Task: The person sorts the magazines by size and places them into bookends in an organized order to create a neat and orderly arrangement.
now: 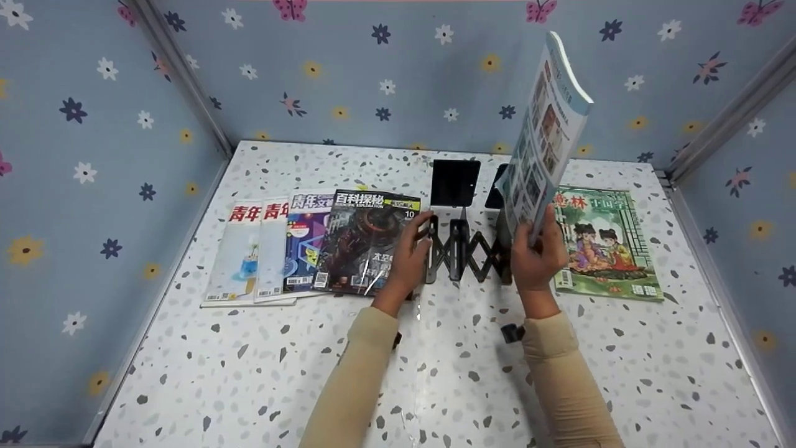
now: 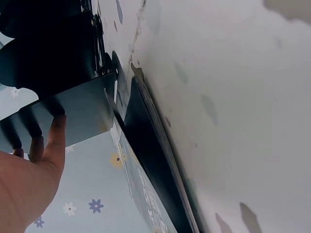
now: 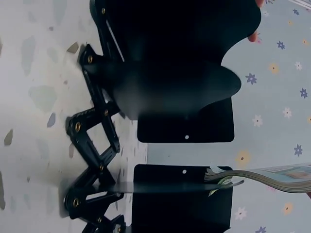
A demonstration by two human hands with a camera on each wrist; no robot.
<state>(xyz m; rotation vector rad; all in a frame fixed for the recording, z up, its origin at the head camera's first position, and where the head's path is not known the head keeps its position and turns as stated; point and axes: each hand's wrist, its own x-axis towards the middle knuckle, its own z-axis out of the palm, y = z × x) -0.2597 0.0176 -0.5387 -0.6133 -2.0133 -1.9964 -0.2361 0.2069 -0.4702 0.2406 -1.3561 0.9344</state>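
Far left: pale blue wall panel (image 1: 87,205), flower-printed. Then white tabletop (image 1: 249,386), speckled grey and dark. Flat on it, an overlapping run of magazines: pale magazine with red title (image 1: 233,261), near-twin magazine (image 1: 272,249) lapping its right side, purple-blue magazine (image 1: 298,255), dark-covered magazine (image 1: 357,242) uppermost at the right end.

Next, left hand (image 1: 407,261), above the right edge of the dark cover, tan sleeve (image 1: 354,373) behind. Fingers extended and a little apart; tips touching the outer face of an upright black end plate (image 2: 87,107). Cannot tell the thumb's exact place.

Beside it, midway along the table: black folding stand (image 1: 457,249), criss-cross links (image 3: 89,146) drawn out sideways, upright plates along its length. Beyond the links, black panel (image 1: 456,182); right of that, second panel (image 1: 495,190), partly behind paper.

Over the stand's right part: held magazine (image 1: 547,137), on end, top tilted rightward, small pictures in a grid on its cover. Low end pinched between thumb and fingers of right hand (image 1: 538,258). Cannot tell: lower edge between the plates or only in front of them.

Far right: green magazine (image 1: 603,249), flat on the tabletop, two drawn figures on the cover, left edge partly hidden by right hand and held magazine.
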